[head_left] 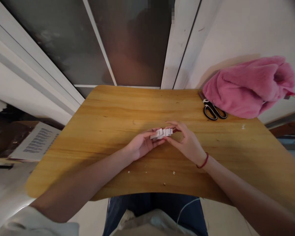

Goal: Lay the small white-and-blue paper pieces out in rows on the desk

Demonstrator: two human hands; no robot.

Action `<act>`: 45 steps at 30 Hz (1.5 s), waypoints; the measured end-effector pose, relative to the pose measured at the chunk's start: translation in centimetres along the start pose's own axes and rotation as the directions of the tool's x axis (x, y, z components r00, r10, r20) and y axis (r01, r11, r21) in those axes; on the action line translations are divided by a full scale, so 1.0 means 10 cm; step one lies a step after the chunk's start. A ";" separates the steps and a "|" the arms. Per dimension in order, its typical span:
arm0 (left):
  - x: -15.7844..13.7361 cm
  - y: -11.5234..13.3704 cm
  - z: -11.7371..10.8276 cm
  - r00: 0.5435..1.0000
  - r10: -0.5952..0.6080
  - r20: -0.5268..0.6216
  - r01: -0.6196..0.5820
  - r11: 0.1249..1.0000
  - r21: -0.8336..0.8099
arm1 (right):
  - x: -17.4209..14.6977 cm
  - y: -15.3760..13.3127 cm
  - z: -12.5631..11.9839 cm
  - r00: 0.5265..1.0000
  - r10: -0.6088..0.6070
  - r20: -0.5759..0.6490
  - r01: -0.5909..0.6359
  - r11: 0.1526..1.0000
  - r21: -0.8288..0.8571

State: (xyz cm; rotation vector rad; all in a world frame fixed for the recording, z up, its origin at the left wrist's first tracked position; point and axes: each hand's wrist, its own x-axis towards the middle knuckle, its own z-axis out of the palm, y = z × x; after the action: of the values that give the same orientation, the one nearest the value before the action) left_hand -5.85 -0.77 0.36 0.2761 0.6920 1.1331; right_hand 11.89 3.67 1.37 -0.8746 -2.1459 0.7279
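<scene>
Above the middle of the wooden table (127, 108), both hands meet around a small stack of folded white paper strips (164, 132) with faint dark print. My left hand (145, 144) is closed on the stack from the left, its thumb on top and fingers beneath. From the right, my right hand (184, 137) takes the other end between thumb and fingertips; a red cord circles that wrist. Part of the paper is hidden by the fingers, and its exact kind is too small to read.
Black-handled scissors (211, 109) lie at the back right, partly under a pink plush cloth (245, 87) against the wall. Tiny white scraps (174, 172) dot the table near its front edge. An open cardboard box (35, 141) stands left of the table. A glass-paned door (135, 42) rises behind.
</scene>
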 end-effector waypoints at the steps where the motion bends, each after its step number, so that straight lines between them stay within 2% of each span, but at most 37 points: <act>1: 0.00 0.00 0.00 1.000 0.006 -0.004 -0.006 1.000 0.004 | 0.00 0.01 0.00 1.000 -0.003 -0.004 0.003 1.000 -0.001; 13: 0.02 0.01 -0.02 0.998 0.048 -0.035 -0.047 0.998 0.032 | 0.06 -0.05 -0.10 1.000 -0.028 0.009 0.028 1.000 -0.012; 32: 0.05 0.03 -0.05 0.987 0.070 -0.147 -0.075 0.997 -0.033 | 0.07 -0.03 -0.14 0.991 -0.109 -0.082 0.112 0.993 0.028; 40: 0.05 0.02 -0.07 0.995 0.069 -0.068 -0.069 0.998 0.001 | 0.09 -0.05 -0.19 0.985 -0.143 -0.095 0.145 0.989 0.012; 45: 0.02 0.01 -0.01 1.000 -0.026 0.004 0.026 0.999 0.030 | 0.07 -0.06 -0.14 0.987 -0.147 -0.058 0.148 0.989 0.015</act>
State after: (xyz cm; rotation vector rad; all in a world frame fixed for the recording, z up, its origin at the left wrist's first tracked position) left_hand -5.92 -0.59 0.31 0.2941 0.7069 1.0975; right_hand 12.38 4.11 2.89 -0.7092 -2.1237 0.6395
